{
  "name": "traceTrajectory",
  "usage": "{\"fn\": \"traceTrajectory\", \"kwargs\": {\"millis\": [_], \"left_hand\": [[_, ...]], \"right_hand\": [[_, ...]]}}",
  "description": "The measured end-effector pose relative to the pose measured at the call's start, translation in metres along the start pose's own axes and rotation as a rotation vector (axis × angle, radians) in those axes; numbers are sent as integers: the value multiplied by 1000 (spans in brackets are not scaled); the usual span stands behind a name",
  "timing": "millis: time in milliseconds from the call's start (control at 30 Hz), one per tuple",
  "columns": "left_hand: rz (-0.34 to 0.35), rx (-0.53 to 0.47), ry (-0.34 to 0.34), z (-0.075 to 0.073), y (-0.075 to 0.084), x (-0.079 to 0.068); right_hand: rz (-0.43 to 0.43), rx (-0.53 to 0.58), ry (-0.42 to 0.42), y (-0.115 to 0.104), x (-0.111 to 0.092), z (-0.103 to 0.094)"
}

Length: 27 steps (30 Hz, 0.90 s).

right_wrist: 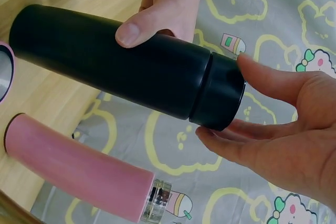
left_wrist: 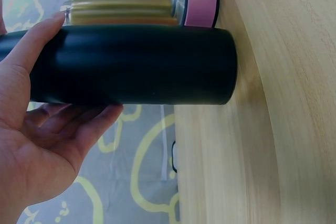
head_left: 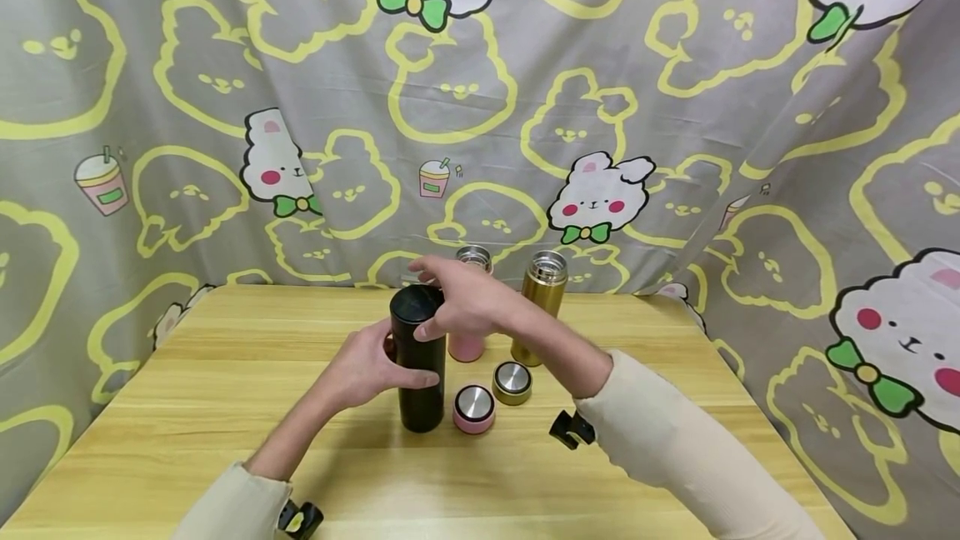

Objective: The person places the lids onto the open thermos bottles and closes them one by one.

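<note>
A tall black thermos (head_left: 422, 347) stands upright near the middle of the table. My left hand (head_left: 363, 367) grips its body, thumb across the near side and fingers behind. At the top, my right hand (head_left: 476, 300) holds the black lid (right_wrist: 219, 92) between thumb and fingertips. In the right wrist view, a thin seam shows between lid and body. Behind the right hand is a pink thermos (head_left: 467, 348), lidless and partly hidden. A gold thermos (head_left: 546, 294) stands lidless to its right, its steel mouth showing.
A pink lid (head_left: 474, 412) lies just right of the black thermos's base, and a gold lid (head_left: 513, 383) sits close behind it. The wooden table (head_left: 225, 373) ends at a patterned grey curtain (head_left: 360, 107). Black wrist straps (head_left: 573, 430) hang by the sleeves.
</note>
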<state>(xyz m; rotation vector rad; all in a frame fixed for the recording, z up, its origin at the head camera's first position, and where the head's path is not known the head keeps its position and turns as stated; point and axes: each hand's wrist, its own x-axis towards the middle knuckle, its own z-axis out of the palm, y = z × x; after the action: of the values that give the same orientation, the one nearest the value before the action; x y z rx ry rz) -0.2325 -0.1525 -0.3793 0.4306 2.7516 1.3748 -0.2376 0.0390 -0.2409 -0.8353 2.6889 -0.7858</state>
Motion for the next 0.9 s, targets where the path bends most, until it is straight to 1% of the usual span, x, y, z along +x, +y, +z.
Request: {"fn": "traceTrajectory", "kwargs": {"millis": [100,200,400,567,700,800,900], "left_hand": [[-4,-6,-4,0,0,0],[-8,-4,-5,0,-1,0],[-6,-4,-6,0,-1,0],[-23,-4,-1,0,0,-1],[-22,8,6,1,0,-1],[-19,14,8,1,0,-1],[-23,8,2,0,0,0]], "right_hand": [[-22,-28,-2,0,0,0],[-32,-34,7,2,0,0],[-23,-17,67,4,2,4],[-7,-56,126,5,4,8],[20,-87,153,6,4,9],[23,-104,157,5,5,9],[17,-106,134,6,4,8]]}}
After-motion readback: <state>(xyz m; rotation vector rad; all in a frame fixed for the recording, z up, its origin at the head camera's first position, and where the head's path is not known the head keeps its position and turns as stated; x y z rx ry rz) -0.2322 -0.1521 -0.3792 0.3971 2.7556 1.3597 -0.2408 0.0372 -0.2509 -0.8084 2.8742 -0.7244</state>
